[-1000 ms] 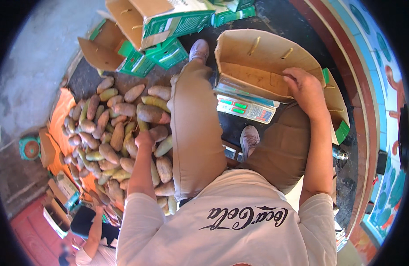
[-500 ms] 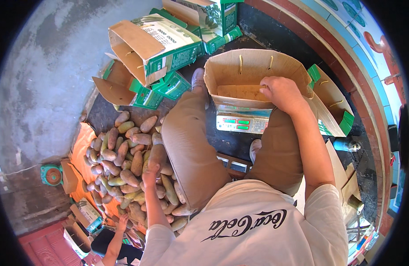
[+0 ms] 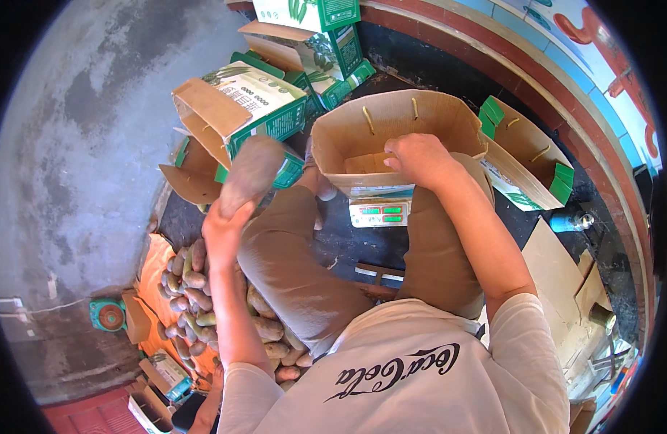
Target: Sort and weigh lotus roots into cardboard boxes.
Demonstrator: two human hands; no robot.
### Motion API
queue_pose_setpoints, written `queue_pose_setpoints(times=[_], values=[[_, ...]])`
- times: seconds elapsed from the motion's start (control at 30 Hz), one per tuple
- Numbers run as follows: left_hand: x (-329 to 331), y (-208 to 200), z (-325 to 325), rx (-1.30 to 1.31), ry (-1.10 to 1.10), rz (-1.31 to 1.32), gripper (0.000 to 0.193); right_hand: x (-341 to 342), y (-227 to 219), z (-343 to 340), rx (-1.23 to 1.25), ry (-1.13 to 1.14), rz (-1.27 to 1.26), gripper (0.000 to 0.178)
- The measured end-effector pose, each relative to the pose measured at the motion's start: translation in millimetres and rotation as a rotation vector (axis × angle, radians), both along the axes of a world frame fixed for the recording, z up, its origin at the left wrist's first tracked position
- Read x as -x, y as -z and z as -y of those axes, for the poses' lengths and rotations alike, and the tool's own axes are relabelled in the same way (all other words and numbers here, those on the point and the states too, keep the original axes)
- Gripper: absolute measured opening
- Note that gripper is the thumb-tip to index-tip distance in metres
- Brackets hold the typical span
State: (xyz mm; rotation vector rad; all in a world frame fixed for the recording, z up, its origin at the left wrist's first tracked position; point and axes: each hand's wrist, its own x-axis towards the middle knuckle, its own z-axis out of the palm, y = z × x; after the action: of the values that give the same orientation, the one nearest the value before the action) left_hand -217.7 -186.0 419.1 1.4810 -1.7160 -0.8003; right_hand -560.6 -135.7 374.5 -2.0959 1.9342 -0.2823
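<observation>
My left hand [image 3: 227, 235] is closed around one end of a large oblong brownish-green gourd [image 3: 254, 170], raised above the floor beside my left knee. The gourd is blurred by motion. In front of me an open cardboard box [image 3: 391, 116] with cord handles on its far wall stands on a white digital scale [image 3: 373, 214]. My right hand [image 3: 418, 158] rests over the box's near rim, fingers curled inward and closed on the edge. Part of the box's bottom shows, and the near wall partly hides the rest. Below my left arm lies a heap of similar gourds [image 3: 196, 296] on orange sheeting.
Green-and-white boxes [image 3: 254, 94] are stacked at the far left. Another open box [image 3: 528, 159] stands right of the scale, near a blue canister [image 3: 570, 222] and flat cardboard [image 3: 550, 267]. Another person's arm [image 3: 209, 405] reaches toward the heap from the lower left.
My left hand has lifted the gourd from the heap, up and forward toward the boxes. My right hand stays at the box's rim. The whole view has shifted slightly.
</observation>
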Motion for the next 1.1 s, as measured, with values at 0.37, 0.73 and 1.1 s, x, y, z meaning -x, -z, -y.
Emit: queue_pose_setpoints(times=[0.37, 0.73, 1.1], values=[[180, 66, 25, -0.059, 0.433, 0.649, 0.043, 6, 3, -4, -0.047, -0.004, 0.025, 0.022], [192, 98, 4, -0.010, 0.685, 0.621, 0.035, 11, -1, -7, 0.012, 0.001, 0.110, 0.017], [154, 124, 3, 0.413, 0.593, 0.711, 0.026, 63, 4, -71, 0.698, 0.440, 0.372, 0.010]])
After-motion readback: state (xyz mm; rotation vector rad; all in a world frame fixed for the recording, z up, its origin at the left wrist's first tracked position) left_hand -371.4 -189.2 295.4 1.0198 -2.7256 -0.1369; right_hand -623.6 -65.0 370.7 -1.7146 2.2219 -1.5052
